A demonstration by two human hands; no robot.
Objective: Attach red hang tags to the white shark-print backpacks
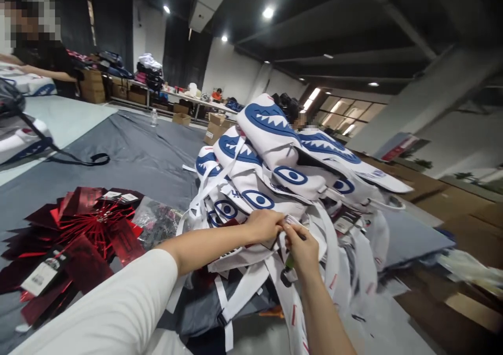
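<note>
White backpacks (pixel 271 187) with blue toothed mouths and eye prints lie heaped in front of me. Against the near side of this pile, my left hand (pixel 267 226) is closed in a pinch. My right hand (pixel 302 245) meets it, fingertips pressed together at the edge of a backpack. Whatever small piece they pinch is hidden by the fingers. Below the right hand a small green item (pixel 290 262) shows beside a black buckle. White straps (pixel 251 289) hang down from the pile toward me.
To the left, dark red hang tags (pixel 84 234) fan out on the grey-covered table (pixel 145 135), beside a clear plastic bag (pixel 155 221). A plastic bottle (pixel 153 118) stands farther back. Another person (pixel 43 56) works at far left. Cardboard boxes (pixel 451 198) stand at right.
</note>
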